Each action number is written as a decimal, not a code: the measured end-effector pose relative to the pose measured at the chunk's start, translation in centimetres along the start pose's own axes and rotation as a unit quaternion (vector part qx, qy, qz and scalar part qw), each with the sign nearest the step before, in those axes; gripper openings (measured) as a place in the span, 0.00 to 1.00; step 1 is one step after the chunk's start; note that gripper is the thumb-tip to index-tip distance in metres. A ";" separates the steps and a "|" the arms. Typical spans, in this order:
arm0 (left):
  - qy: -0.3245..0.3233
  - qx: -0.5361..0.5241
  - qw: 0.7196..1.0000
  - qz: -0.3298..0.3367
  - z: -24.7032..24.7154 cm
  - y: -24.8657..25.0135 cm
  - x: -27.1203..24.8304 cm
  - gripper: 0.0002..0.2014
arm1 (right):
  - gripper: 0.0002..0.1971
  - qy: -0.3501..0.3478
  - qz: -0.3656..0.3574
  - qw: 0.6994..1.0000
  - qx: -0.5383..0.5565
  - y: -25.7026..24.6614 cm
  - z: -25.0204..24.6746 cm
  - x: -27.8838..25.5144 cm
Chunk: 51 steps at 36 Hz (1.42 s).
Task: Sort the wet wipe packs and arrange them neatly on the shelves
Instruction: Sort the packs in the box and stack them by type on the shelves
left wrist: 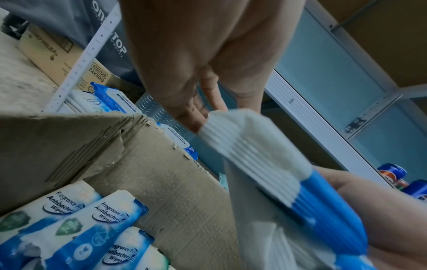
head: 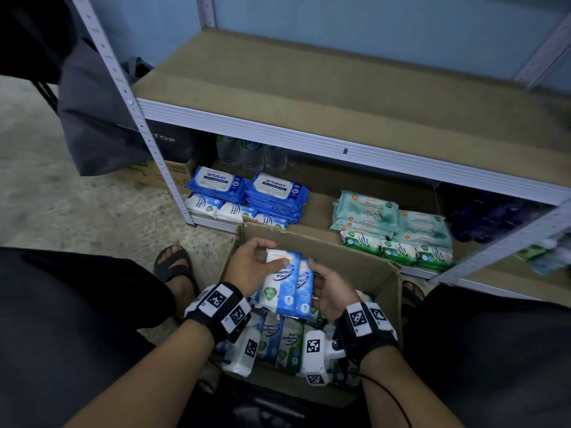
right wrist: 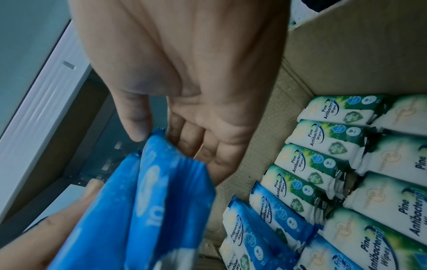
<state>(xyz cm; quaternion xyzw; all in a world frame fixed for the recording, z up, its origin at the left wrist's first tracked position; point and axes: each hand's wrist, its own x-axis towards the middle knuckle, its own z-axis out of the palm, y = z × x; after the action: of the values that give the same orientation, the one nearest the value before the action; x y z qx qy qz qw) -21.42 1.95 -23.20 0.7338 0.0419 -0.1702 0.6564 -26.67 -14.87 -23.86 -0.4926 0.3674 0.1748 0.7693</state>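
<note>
Blue-and-white wipe packs (head: 285, 285), two of them side by side, are held above the cardboard box (head: 355, 257) between both hands. Left hand (head: 251, 267) grips the top end of the pair, thumb across the front, fingers curled behind. Right hand (head: 329, 291) cups the right edge and lower end, fingers wrapped behind, thumb at the pack's edge; in the right wrist view the grip looks loose, prob. more support than pinch. Box sits on the floor betw. the person's knees, w/ more packs inside: blue fragrance-free ones (right wrist: 265, 224) and green pine ones (right wrist: 323, 135) standing in rows. Bottom shelf (head: 318, 208) behind the box already has sorted stock: antabax packs (head: 247, 188) stacked at left w/ small blue-white packs (head: 234, 211) in front; teal packs (head: 392, 217) at right w/ small green packs (head: 398, 248) in front. Water bottles (head: 251, 154) stand at the back left. Upper shelf board (head: 309, 88) is brown. Dark bag (head: 102, 125) hangs off the left upright.
</note>
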 end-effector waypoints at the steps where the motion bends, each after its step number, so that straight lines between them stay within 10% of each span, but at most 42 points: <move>1: 0.008 -0.003 1.000 0.000 0.1 -0.1 -0.1 0.17 | 0.17 0.003 0.001 1.000 0.001 0.1 0.0 0.1; 25: 0.037 0.025 0.999 -0.008 1.2 -1.1 -0.1 0.17 | 0.12 0.011 0.000 1.000 0.014 0.3 0.3 0.2; 37: -0.054 -0.036 0.985 -0.160 0.6 -1.6 0.4 0.17 | 0.13 0.037 0.035 0.998 -0.035 1.8 0.1 1.1; 51: -0.027 0.100 0.990 -0.100 -3.7 -3.2 1.8 0.07 | 0.21 0.029 0.086 0.986 -0.140 3.5 2.0 3.4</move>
<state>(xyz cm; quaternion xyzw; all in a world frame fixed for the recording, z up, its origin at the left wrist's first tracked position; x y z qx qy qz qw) -19.95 5.77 -26.50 0.7827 0.0806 -0.2583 0.5604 -25.86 -11.84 -28.05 -0.5671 0.4020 0.2758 0.6639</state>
